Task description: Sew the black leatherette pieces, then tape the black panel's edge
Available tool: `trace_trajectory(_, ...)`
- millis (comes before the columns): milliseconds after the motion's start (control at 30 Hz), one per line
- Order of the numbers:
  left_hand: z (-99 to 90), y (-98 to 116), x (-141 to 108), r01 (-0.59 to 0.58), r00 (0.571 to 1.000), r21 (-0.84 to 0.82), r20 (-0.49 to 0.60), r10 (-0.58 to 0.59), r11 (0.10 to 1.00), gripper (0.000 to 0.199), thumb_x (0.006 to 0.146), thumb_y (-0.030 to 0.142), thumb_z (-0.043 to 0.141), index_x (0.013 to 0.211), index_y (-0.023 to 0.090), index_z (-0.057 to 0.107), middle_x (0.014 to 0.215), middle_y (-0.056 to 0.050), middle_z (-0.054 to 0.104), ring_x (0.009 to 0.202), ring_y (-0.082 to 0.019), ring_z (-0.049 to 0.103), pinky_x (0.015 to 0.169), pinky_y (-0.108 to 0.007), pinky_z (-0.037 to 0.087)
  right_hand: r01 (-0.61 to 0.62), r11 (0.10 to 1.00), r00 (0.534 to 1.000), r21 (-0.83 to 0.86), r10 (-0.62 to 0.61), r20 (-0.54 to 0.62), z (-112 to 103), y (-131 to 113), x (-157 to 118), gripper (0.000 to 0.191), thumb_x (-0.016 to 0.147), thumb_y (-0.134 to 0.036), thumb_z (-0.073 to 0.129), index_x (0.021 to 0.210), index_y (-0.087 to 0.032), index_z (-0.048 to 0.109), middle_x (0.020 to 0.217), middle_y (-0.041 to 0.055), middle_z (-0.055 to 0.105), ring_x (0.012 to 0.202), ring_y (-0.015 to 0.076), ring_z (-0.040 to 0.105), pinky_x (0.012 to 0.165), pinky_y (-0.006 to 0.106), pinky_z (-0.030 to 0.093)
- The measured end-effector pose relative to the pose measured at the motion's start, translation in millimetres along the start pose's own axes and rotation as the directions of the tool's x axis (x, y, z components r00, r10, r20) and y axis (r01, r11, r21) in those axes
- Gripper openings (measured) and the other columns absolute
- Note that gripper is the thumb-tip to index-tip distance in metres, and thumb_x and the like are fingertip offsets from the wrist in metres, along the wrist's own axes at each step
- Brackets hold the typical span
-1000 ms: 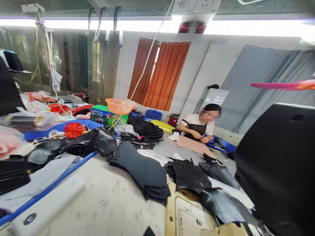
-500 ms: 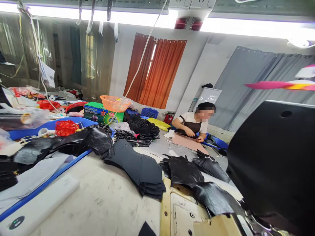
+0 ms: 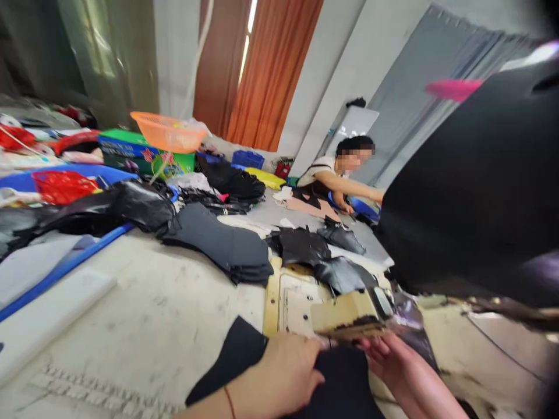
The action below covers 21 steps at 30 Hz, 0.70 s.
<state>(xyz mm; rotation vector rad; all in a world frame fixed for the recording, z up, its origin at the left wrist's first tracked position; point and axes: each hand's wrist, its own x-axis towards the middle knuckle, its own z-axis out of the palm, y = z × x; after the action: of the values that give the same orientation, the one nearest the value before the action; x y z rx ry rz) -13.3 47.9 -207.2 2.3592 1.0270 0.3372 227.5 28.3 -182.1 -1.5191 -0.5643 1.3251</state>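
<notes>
A dark cut piece of material (image 3: 343, 384), black and flat, lies at the bottom of the head view, partly covered by my hands. My left hand (image 3: 286, 369) rests over it, fingers curled toward its far edge and thumb bent on top. At the right edge of the piece, my right hand (image 3: 393, 358) has its fingers closed together by the cream sewing machine bed (image 3: 301, 297); slight blur softens its fingertips. A raised cream part (image 3: 345, 311) stands just beyond both hands. The large black machine head (image 3: 463, 192) looms at the upper right.
A stack of dark cut pieces (image 3: 218, 241) lies beyond the hands, with glossy black pieces (image 3: 305, 244) to its right. On the left are a white bar (image 3: 56, 317) and a blue-rimmed tray (image 3: 87, 253). Across the table, a co-worker (image 3: 323, 174) leans forward, one arm stretched out.
My view has tipped downward, and both hands have come into sight on the dark piece, whose corner alone showed before. The co-worker has stretched an arm to the right.
</notes>
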Motion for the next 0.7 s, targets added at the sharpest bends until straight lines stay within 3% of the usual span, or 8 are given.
trace_trajectory(67, -1.5, 0.2, -4.0, 0.001, 1.000, -0.033, -0.006, -0.002, 0.999, 0.043, 0.090, 0.037, 0.066, 0.129, 0.022, 0.056, 0.113, -0.009, 0.074, 0.102, -0.030, 0.071, 0.086, -0.044, 0.059, -0.003, 1.000, 0.999, 0.031, 0.005, -0.054, 3.7, -0.9, -8.1, 0.039, 0.054, -0.042, 0.093, 0.076, -0.021, 0.069, 0.076, 0.0021, 0.071, 0.076, 0.0161, 0.069, 0.069, 0.024, 0.061)
trace_trajectory(267, -2.4, -5.5, -6.9, -0.021, 1.000, -0.059, -0.017, 0.020, 0.998, 0.034, 0.092, 0.035, 0.063, 0.122, 0.020, 0.059, 0.110, -0.010, 0.074, 0.101, -0.030, 0.071, 0.085, -0.043, 0.057, 0.068, 0.996, 0.987, -0.053, -0.075, -0.145, 15.4, -5.7, -18.4, 0.033, 0.056, -0.036, 0.088, 0.074, -0.019, 0.067, 0.075, 0.0030, 0.070, 0.075, 0.0157, 0.068, 0.069, 0.024, 0.062)
trace_trajectory(500, -3.2, -3.0, -9.7, -0.055, 0.998, -0.030, -0.018, 0.055, 0.998, 0.035, 0.090, 0.033, 0.066, 0.119, 0.016, 0.059, 0.103, -0.011, 0.074, 0.094, -0.031, 0.072, 0.080, -0.043, 0.058, 0.175, 0.983, 0.932, -0.045, -0.180, -0.314, 28.7, -32.5, -19.0, 0.006, 0.066, -0.013, 0.064, 0.064, -0.018, 0.062, 0.058, -0.0008, 0.059, 0.055, 0.0118, 0.060, 0.064, 0.027, 0.061)
trace_trajectory(600, -2.6, -2.8, -10.4, -0.071, 0.997, -0.023, -0.029, 0.071, 0.997, 0.033, 0.089, 0.032, 0.067, 0.116, 0.015, 0.059, 0.100, -0.011, 0.074, 0.092, -0.030, 0.072, 0.078, -0.043, 0.058, 0.233, 0.971, 0.897, -0.049, -0.234, -0.374, 27.3, -54.5, -8.7, 0.024, 0.076, -0.003, 0.051, 0.059, -0.019, 0.058, 0.053, -0.0019, 0.055, 0.049, 0.0090, 0.055, 0.059, 0.023, 0.056)
trace_trajectory(700, -0.7, -3.1, -10.7, -0.091, 0.995, -0.017, -0.049, 0.090, 0.996, 0.031, 0.089, 0.033, 0.067, 0.113, 0.015, 0.058, 0.098, -0.010, 0.074, 0.090, -0.030, 0.072, 0.077, -0.042, 0.058, 0.285, 0.956, 0.893, -0.070, -0.292, -0.343, 29.9, -81.2, 5.5, 0.029, 0.093, -0.005, 0.046, 0.075, -0.017, 0.065, 0.076, 0.0005, 0.067, 0.067, 0.0093, 0.065, 0.063, 0.021, 0.054)
